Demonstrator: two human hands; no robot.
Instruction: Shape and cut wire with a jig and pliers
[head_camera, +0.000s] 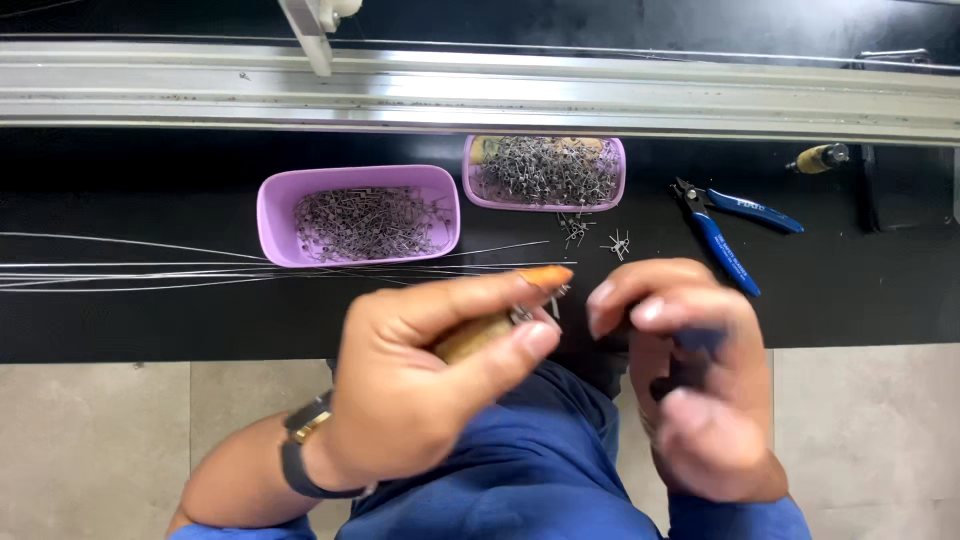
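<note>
My left hand (425, 385) is closed around a small tool with a tan wooden handle (470, 337), its metal tip poking out near the thumb. My right hand (690, 385) is closed on a dark blue-handled tool (700, 340), mostly hidden by the fingers. Both hands meet just in front of the black bench edge, close to tiny wire pieces (557, 300). Long thin wires (150, 272) run across the bench from the left toward my hands.
Two purple trays hold several small bent wire pieces: a larger tray (275, 215) and a smaller tray (618, 175) behind it. Loose wire pieces (595, 235) lie between them. Blue-handled cutters (730, 225) rest to the right; a metal rail (500, 95) runs along the back.
</note>
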